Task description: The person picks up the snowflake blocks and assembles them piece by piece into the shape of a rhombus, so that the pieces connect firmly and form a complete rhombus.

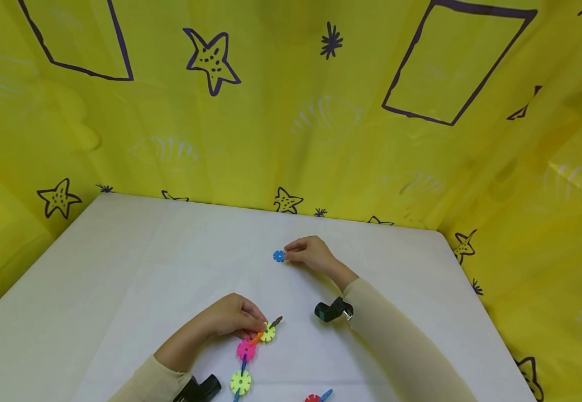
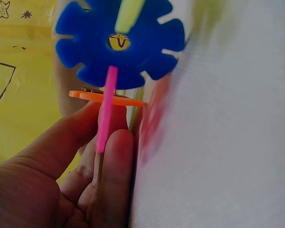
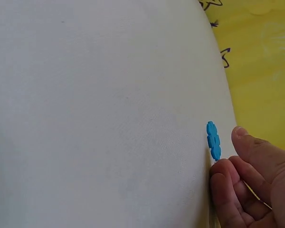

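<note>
In the head view my left hand (image 1: 233,315) grips a chain of notched plastic discs near an orange disc (image 1: 256,339). Joined along it are a yellow-green disc (image 1: 268,333), a pink disc (image 1: 246,350) and a dark blue disc (image 1: 243,364). Close up in the left wrist view, the blue disc (image 2: 90,57) faces the camera, and fingers and thumb meet at the orange disc (image 2: 123,100). Farther up the table, my right hand (image 1: 313,254) holds a single light blue disc (image 1: 278,256) by its edge at the fingertips. In the right wrist view that disc (image 3: 213,141) appears nearly edge-on.
A red disc (image 1: 313,398) joined to a blue one (image 1: 327,395) lies at the bottom edge of the head view. The white-covered table (image 1: 170,251) meets a yellow curtain (image 1: 251,139) with drawn stars at the back and sides. Both wrists carry black cameras (image 1: 330,310).
</note>
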{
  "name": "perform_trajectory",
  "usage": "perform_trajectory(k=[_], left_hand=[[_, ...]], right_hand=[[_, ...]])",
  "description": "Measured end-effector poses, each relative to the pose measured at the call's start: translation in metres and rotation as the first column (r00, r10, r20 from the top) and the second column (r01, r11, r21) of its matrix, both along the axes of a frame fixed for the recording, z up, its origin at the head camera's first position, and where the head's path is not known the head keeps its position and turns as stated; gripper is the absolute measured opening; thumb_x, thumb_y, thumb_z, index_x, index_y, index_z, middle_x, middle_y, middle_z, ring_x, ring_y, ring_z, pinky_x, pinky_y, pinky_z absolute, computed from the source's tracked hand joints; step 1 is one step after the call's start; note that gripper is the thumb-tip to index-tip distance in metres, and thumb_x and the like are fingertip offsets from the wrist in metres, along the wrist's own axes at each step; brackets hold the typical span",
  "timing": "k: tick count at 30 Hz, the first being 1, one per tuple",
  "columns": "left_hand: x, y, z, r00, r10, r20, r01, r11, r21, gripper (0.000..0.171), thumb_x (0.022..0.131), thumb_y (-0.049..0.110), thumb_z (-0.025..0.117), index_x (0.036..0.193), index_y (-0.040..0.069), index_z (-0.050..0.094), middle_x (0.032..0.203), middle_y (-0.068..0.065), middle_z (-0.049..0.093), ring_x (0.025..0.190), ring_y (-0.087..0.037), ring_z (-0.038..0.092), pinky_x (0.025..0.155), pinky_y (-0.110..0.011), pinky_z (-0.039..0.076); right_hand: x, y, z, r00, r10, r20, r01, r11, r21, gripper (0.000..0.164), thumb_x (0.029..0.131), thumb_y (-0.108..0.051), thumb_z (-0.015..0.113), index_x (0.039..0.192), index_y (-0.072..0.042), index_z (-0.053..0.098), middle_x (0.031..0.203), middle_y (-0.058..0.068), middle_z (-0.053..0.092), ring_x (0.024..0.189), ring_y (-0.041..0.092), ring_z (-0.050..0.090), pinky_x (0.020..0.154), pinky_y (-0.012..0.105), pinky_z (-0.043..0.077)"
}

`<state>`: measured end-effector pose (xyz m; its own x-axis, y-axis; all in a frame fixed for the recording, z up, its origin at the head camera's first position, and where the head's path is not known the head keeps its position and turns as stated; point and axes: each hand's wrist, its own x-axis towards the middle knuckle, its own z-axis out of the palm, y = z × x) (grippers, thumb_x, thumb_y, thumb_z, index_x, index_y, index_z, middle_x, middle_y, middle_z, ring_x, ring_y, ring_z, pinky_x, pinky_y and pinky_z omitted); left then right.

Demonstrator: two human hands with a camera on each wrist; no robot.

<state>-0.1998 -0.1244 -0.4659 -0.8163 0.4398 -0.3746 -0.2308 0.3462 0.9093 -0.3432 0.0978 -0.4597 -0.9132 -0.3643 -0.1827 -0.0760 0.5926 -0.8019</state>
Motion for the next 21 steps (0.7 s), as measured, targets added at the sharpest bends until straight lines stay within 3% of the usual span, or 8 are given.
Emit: perform_trajectory(k=[6, 16, 21], left_hand=[[0.000, 0.000, -0.001, 1.000, -0.006, -0.008, 0.006, 1.000, -0.004, 0.015, 0.085, 0.013, 0.076, 0.093, 0.000, 0.075, 0.070, 0.000, 0.070, 0.057, -0.005, 0.060, 0.055, -0.018, 0.054], [0.000, -0.001, -0.001, 1.000, -0.002, 0.003, 0.002, 1.000, 0.019, 0.015, 0.085, 0.012, 0.076, 0.093, -0.001, 0.075, 0.070, 0.001, 0.070, 0.057, -0.004, 0.060, 0.055, -0.017, 0.054], [0.000, 0.000, -0.001, 1.000, -0.008, -0.006, 0.008, 1.000, 0.025, 0.015, 0.085, 0.012, 0.076, 0.093, -0.001, 0.075, 0.070, 0.001, 0.070, 0.057, -0.004, 0.060, 0.055, -0.016, 0.053]], right_hand=[[-0.005, -0.009, 0.001, 0.997, -0.037, -0.062, 0.043, 0.994, 0.097, 0.025, 0.080, -0.029, 0.083, 0.098, -0.011, 0.078, 0.093, 0.000, 0.073, 0.083, 0.012, 0.060, 0.070, 0.021, 0.050], [-0.008, -0.018, -0.005, 0.987, -0.054, -0.153, 0.077, 0.986, 0.149, 0.029, 0.070, -0.032, 0.090, 0.086, -0.011, 0.078, 0.080, -0.002, 0.071, 0.079, 0.013, 0.059, 0.068, 0.022, 0.048], [-0.007, -0.022, -0.003, 0.985, -0.063, -0.158, 0.092, 0.979, 0.181, 0.029, 0.069, -0.030, 0.091, 0.084, -0.010, 0.076, 0.078, -0.001, 0.069, 0.078, 0.014, 0.058, 0.067, 0.023, 0.047]])
